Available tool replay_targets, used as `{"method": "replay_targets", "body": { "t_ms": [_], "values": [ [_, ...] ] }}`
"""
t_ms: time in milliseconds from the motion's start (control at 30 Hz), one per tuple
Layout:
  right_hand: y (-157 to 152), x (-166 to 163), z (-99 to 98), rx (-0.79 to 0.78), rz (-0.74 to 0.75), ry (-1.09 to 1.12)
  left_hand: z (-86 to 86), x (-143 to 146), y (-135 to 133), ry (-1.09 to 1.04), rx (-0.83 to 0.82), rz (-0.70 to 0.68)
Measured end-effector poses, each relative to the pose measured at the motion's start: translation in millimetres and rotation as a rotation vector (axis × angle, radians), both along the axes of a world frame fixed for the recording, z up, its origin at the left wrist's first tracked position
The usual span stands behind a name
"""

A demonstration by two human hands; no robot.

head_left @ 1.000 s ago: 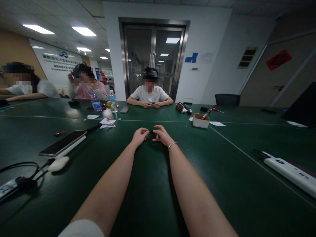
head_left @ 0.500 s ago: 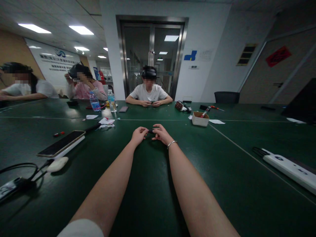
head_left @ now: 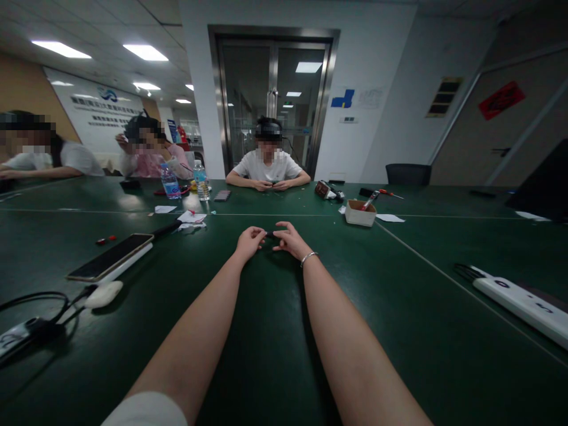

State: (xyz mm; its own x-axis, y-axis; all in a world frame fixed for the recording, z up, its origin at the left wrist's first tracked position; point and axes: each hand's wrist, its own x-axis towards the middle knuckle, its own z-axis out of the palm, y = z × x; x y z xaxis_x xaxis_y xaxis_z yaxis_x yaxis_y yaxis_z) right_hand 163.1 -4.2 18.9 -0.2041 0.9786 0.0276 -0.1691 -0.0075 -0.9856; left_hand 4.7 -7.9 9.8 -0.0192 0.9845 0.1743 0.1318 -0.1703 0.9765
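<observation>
Both my arms reach forward over the dark green table [head_left: 275, 319]. Between my hands is a small dark, short rod-like piece [head_left: 269, 235], too small to name more exactly. My left hand [head_left: 251, 241] pinches its left end between thumb and fingers. From the other side, my right hand [head_left: 289, 239] grips the right end, with one finger raised off it and a silver bangle on the wrist. My fingers hide both ends of the piece.
At left lie a phone [head_left: 113, 257] on a white block, a white rounded case [head_left: 103, 294] and cables. A small box [head_left: 360, 213] stands ahead right, a power strip [head_left: 523, 307] at far right. Two water bottles [head_left: 201, 181] stand ahead left. Several people sit around the table.
Almost nothing differs. Both hands keep their hold on the small dark piece, with only a very slight shift of the fingers.
</observation>
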Motion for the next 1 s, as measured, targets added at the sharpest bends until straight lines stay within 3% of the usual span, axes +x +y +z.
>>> {"method": "replay_targets", "body": {
  "t_ms": [1000],
  "values": [
    [2.2, 0.0, -1.9, 0.013, 0.021, -0.010, 1.0, 0.7, -1.1, -0.005, -0.009, 0.016]
  ]
}}
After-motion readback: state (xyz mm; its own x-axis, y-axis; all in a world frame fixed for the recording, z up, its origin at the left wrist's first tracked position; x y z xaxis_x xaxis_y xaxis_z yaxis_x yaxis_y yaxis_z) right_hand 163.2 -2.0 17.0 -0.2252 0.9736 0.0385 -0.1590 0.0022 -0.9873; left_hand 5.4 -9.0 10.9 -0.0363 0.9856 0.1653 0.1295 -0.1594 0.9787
